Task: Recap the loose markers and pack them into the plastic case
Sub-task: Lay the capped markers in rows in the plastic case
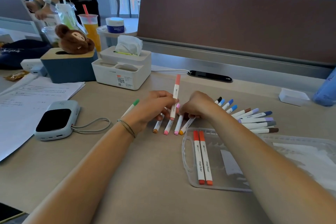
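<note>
Left hand [154,107]: fingers curled round a salmon-capped marker [175,96], held nearly upright, lower cap just above the table [127,169]. Right hand [197,105]: fingers curled down onto loose markers beside it; a small pink cap [178,105] shows at the fingertips, exact grip cannot be told.

Relative to the plastic case [218,160], lying open on the table:
- inside, at its left edge by the handle: two orange-red markers [202,158], side by side, capped.
- just beyond its far left corner: four markers [172,125] in a row, partly under the hands.
- beyond its far edge, right: a fan of blue, purple, grey and brown markers [254,120].
- far left: a green-capped marker [131,107], behind the left wrist.

Bare table left of the case, between the forearms.

Legible on the barrels: "marker".
</note>
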Available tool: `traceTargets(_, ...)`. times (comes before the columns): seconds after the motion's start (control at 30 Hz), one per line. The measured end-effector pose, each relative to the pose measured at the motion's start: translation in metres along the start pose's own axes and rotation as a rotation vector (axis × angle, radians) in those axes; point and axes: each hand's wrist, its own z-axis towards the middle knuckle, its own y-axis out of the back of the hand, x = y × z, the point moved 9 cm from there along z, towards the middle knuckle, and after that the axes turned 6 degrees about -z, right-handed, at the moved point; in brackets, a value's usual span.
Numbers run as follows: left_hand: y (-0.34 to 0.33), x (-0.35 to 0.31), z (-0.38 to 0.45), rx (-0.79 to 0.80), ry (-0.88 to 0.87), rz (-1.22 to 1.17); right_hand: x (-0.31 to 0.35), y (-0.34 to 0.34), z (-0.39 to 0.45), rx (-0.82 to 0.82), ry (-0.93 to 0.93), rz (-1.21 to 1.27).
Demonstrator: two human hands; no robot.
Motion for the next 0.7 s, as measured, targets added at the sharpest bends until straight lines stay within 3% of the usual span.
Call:
traceTargets(0.17,-0.015,-0.004,-0.006,0.082,-0.027,-0.068,-0.017,0.023,-0.022,-0.018,0.028,0.440)
traceTargets(0.43,-0.069,-0.013,-0.033,0.247,-0.040,-0.056,-0.064,0.013,-0.089,0.127,0.053,0.937)
traceTargets(0.6,-0.090,-0.020,-0.050,0.258,-0.136,0.085,-0.076,0.023,-0.108,-0.120,0.120,0.506)
traceTargets(0.7,-0.096,-0.020,-0.054,0.290,-0.173,0.199,-0.081,0.024,-0.110,-0.192,0.131,0.419)
